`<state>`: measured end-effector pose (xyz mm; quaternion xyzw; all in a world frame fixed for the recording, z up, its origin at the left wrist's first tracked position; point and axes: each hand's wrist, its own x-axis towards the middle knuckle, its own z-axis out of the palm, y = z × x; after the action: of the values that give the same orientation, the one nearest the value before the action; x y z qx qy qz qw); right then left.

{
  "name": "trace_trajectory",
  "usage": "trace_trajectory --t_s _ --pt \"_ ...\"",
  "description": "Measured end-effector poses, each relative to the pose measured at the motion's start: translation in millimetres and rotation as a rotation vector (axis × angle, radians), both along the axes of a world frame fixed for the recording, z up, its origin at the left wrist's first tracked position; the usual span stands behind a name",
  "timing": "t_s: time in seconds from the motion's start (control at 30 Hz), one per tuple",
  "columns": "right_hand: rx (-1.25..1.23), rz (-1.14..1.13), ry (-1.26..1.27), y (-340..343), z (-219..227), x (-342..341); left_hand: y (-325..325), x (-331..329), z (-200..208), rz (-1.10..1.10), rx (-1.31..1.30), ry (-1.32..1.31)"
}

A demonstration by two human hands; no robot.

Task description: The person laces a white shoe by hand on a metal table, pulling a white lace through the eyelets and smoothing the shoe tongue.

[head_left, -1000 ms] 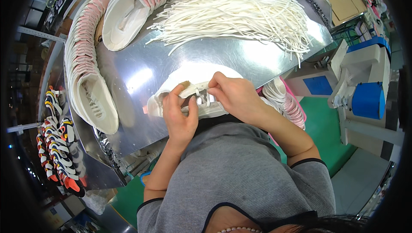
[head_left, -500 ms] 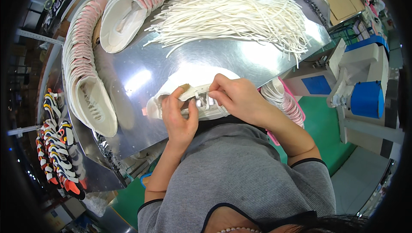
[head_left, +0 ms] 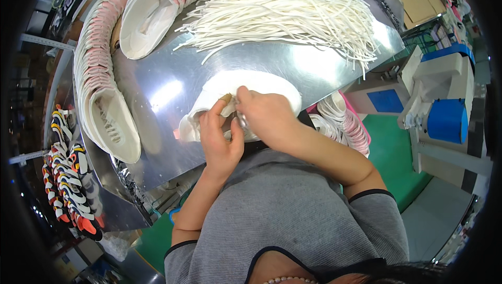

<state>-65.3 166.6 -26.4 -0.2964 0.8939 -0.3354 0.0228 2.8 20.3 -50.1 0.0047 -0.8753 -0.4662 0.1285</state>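
Note:
A white shoe upper (head_left: 264, 81) lies on its side on the metal table in front of me, its opening toward my body. My left hand (head_left: 219, 140) grips the upper's lacing edge between thumb and fingers; one fingertip wears a brownish cover (head_left: 226, 97). Close beside it, my right hand (head_left: 267, 117) is closed at the same edge, its fingers bent inward and partly blurred. What it pinches is hidden behind the knuckles. Farther back on the table is a loose heap of white shoelaces (head_left: 293, 20).
Nested rows of white and pink shoe uppers (head_left: 112, 122) curve along the left, with another row (head_left: 144, 28) behind. More uppers fill a pink basket (head_left: 368, 127) at my right. A machine with a blue cover (head_left: 447, 122) stands farther right. Colourful shoe parts (head_left: 73, 184) sit at far left.
My right hand has moved left along the lacing edge, close to my left hand, and turned over it. The laces seen between the hands before are now mostly covered. My left hand has barely moved.

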Motion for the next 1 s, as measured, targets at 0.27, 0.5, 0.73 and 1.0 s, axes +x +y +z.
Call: trace_trajectory --t_s 0.27,0.5,0.73,1.0 --pt "-0.092 -0.209 -0.166 69 30 11 7 -23 16 0.11 0.387 -0.149" --pt "-0.169 -0.203 -0.182 70 -1 8 -14 -24 27 0.005 0.773 -0.321" --pt "-0.119 -0.143 -0.062 48 -21 27 2 -2 44 -0.192 -0.436 0.002" --pt "-0.14 -0.225 -0.076 42 -27 30 6 -18 29 -0.134 -0.22 0.005"
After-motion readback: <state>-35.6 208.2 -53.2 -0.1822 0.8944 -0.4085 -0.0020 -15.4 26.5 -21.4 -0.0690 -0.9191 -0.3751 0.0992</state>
